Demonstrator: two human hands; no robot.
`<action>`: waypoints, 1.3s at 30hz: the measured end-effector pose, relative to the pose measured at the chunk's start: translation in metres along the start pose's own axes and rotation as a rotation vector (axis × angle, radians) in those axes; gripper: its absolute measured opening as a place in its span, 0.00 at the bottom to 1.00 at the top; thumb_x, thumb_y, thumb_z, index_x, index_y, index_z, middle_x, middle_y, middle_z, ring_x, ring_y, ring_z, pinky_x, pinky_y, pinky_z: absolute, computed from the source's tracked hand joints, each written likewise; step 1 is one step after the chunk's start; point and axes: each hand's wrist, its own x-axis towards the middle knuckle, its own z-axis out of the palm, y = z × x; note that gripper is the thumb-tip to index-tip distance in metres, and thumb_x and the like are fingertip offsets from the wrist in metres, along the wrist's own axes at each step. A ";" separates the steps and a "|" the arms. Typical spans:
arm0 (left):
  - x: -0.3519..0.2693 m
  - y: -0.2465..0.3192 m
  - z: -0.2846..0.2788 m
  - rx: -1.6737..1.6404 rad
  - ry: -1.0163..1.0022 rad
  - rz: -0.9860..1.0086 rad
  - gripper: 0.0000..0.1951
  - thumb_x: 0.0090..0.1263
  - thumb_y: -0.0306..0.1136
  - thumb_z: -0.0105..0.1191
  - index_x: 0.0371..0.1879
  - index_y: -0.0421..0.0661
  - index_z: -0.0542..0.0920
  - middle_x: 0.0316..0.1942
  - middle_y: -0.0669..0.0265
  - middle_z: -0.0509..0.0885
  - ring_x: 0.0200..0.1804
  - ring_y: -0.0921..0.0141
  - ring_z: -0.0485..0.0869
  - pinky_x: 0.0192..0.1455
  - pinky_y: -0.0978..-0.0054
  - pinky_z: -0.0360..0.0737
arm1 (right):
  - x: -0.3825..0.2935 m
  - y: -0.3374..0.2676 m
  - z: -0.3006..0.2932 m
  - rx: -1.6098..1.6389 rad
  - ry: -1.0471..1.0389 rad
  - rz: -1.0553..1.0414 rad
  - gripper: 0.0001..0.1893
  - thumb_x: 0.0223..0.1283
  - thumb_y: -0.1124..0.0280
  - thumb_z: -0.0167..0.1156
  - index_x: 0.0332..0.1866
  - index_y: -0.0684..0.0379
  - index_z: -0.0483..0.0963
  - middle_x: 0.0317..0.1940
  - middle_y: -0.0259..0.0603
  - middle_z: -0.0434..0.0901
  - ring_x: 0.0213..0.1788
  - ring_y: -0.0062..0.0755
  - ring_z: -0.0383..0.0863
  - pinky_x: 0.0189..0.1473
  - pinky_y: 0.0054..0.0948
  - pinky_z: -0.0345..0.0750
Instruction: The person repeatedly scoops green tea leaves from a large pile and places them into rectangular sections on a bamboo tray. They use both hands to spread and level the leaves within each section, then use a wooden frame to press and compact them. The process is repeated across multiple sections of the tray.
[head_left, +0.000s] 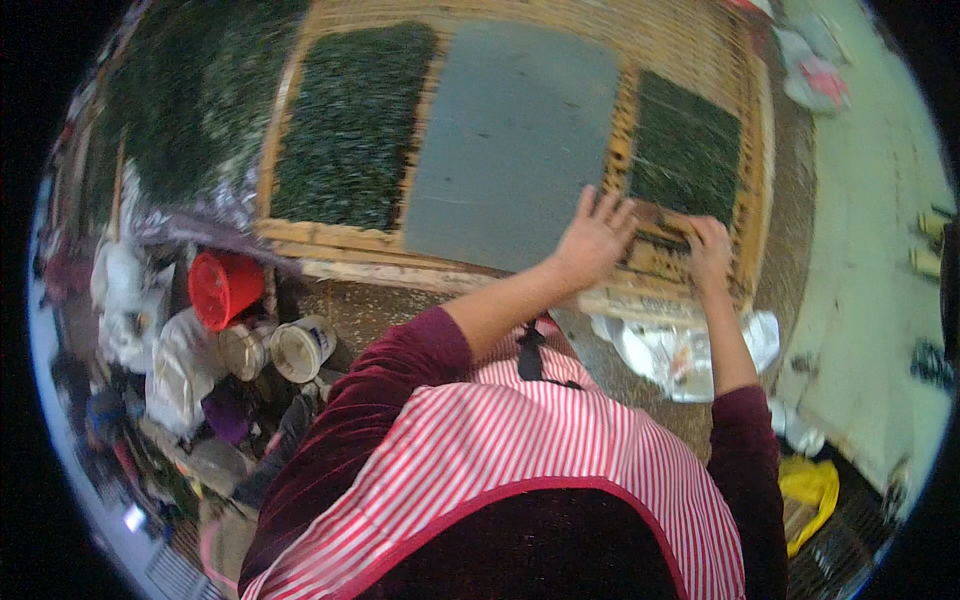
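Note:
My left hand (596, 241), fingers spread, is at the lower right corner of a flat grey sheet (517, 142). Just right of its fingertips is a short brown wooden strip (664, 219) with a dark lower edge. My right hand (709, 251) has its fingers curled over the right end of this strip; blur hides the exact grip. Beyond the strip lies a small rectangle of dark green, finely shredded material (684, 150). A larger green rectangle (352, 127) is left of the grey sheet. All rest on a slatted bamboo mat (675, 37) in a wooden frame (330, 232).
More dark green material (202, 97) spreads at the far left. A red bucket (225, 289), white tubs (300, 351) and white sacks (184, 367) stand at lower left. Crumpled plastic (690, 360) lies below the frame, and a yellow bag (814, 495) is at lower right.

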 end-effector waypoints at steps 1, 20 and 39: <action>-0.001 0.000 0.001 0.055 -0.004 0.006 0.31 0.66 0.39 0.55 0.70 0.46 0.71 0.77 0.58 0.63 0.77 0.53 0.60 0.77 0.36 0.48 | -0.001 -0.001 0.002 0.022 0.009 -0.006 0.12 0.56 0.78 0.62 0.46 0.60 0.81 0.43 0.43 0.81 0.48 0.48 0.77 0.52 0.42 0.74; -0.227 -0.283 -0.146 -0.059 0.334 -0.441 0.30 0.57 0.37 0.68 0.61 0.48 0.77 0.65 0.56 0.76 0.69 0.55 0.72 0.72 0.48 0.65 | 0.003 0.005 -0.008 -0.127 -0.198 0.178 0.17 0.50 0.82 0.63 0.48 0.60 0.78 0.45 0.46 0.78 0.51 0.52 0.76 0.56 0.43 0.73; -0.464 -0.830 -0.300 0.373 0.175 -1.007 0.16 0.59 0.25 0.60 0.48 0.51 0.80 0.50 0.55 0.77 0.52 0.51 0.81 0.46 0.56 0.85 | 0.179 -0.533 0.104 0.098 -0.278 0.183 0.12 0.54 0.80 0.65 0.46 0.61 0.81 0.42 0.49 0.83 0.45 0.49 0.84 0.50 0.40 0.79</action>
